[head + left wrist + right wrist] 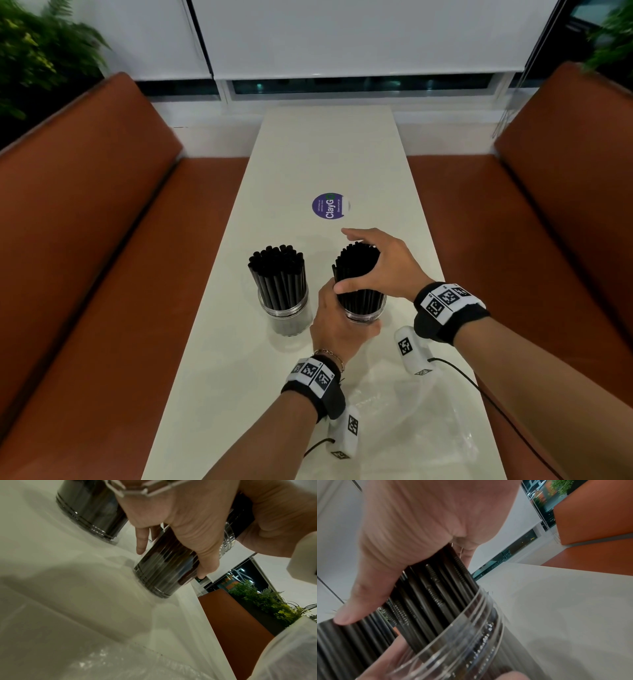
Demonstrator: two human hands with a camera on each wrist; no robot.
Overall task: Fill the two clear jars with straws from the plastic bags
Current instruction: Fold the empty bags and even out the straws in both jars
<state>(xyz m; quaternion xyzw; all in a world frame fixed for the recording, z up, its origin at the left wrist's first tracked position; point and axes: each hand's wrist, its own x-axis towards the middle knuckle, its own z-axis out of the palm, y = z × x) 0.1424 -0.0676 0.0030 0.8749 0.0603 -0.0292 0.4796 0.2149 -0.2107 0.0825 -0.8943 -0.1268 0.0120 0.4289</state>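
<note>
Two clear jars stand on the white table (294,164), both packed with black straws. The left jar (286,313) stands free, its straws (278,274) upright. My left hand (337,322) wraps around the right jar (364,310) from the near side; in the left wrist view its fingers (204,561) curl round the jar's wall (163,574). My right hand (373,262) grips the bundle of straws (358,267) that sticks out of that jar, thumb (356,605) in front, fingers behind. The right wrist view shows the jar's threaded rim (471,615) and the straws (423,595).
Crumpled clear plastic bags (418,421) lie on the near end of the table under my forearms. A round purple sticker (328,205) marks the middle of the table. Orange bench seats (85,240) run along both long edges.
</note>
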